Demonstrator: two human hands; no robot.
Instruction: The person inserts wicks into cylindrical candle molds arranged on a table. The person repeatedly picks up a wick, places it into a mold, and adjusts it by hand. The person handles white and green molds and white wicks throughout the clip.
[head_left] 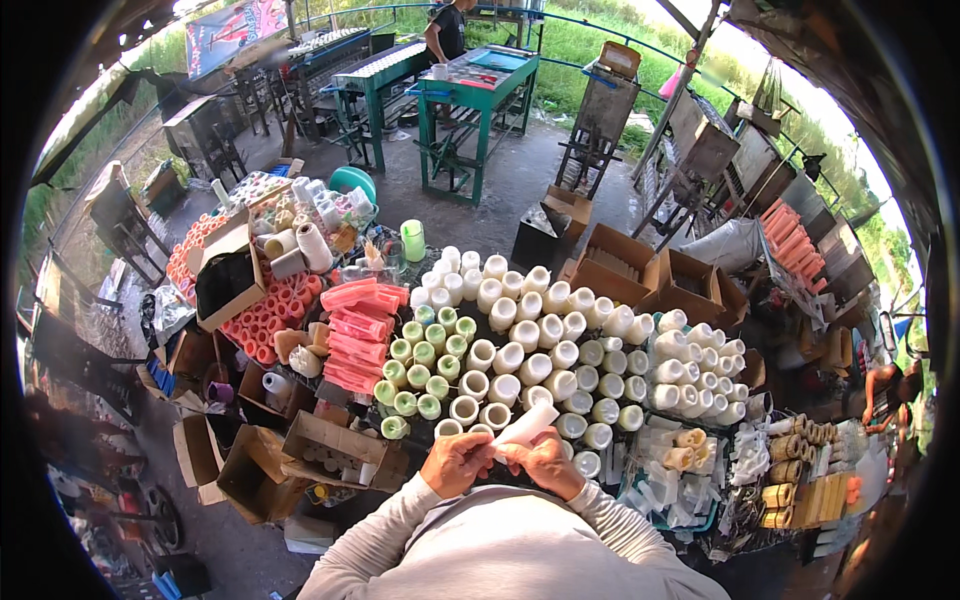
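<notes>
1. The white candle (524,424) is sitting in both our hands, just above our chest and right at the near edge of the table (600,478).
2. Our left hand (455,462) is pinching its lower end, and our right hand (548,462) is curling around it from the other side. Both hands are gripping it.
3. We are thinking the candle is light and stiff, a bit smooth and slippery. It could snap or dent if we squeeze hard, so holding it near the bottom with soft fingers looks best.
4. Just past our hands, many white candles (560,350) are standing close together, touching each other. There is very little room there, so a bump could knock them over.
5. To the left, green candles (425,355) are standing beside a pile of pink candles (358,335).
6. Open cardboard boxes (330,450) are crowding the floor on our left, and more boxes are sitting behind the table.
7. On the right, yellow candles (790,440) are lying near the table's edge.
8. Far away, the bare floor (500,190) is giving the most open room, and a person (447,30) is standing by a green table (480,85).
</notes>
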